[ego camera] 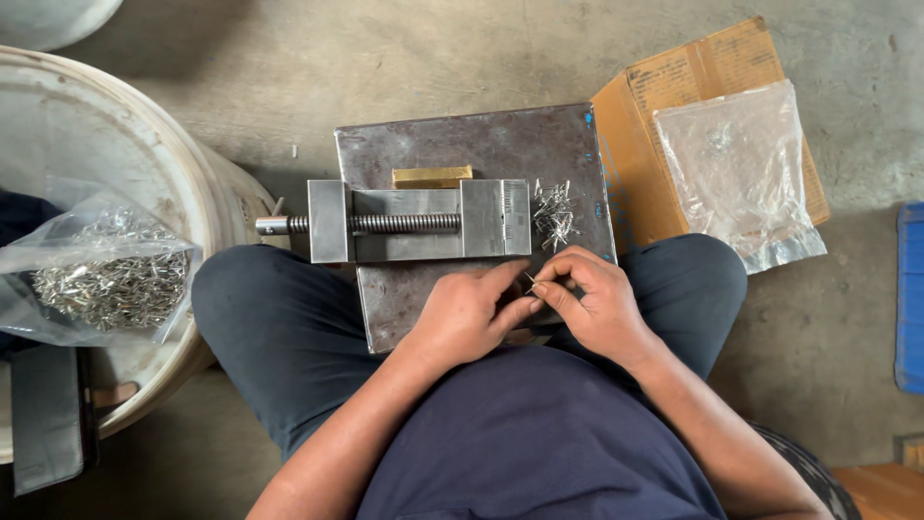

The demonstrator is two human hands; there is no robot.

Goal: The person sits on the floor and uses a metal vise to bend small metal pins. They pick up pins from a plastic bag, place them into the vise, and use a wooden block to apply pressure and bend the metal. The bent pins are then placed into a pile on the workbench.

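Note:
My left hand (469, 313) and my right hand (589, 300) meet over the near edge of a grey metal block (462, 140) that rests between my knees. The fingertips of both hands pinch one thin metal pin (530, 282). Just beyond them a small pile of pins (554, 214) lies on the block. A steel machine vise (414, 221) with a threaded screw sits on the block, and a small brass bar (432, 176) lies behind it.
At left a white bucket (144, 154) holds a clear bag of metal pins (106, 274). At right a cardboard box (674, 96) carries an almost empty clear plastic bag (736, 173). A blue crate edge (910, 299) shows far right. The floor is concrete.

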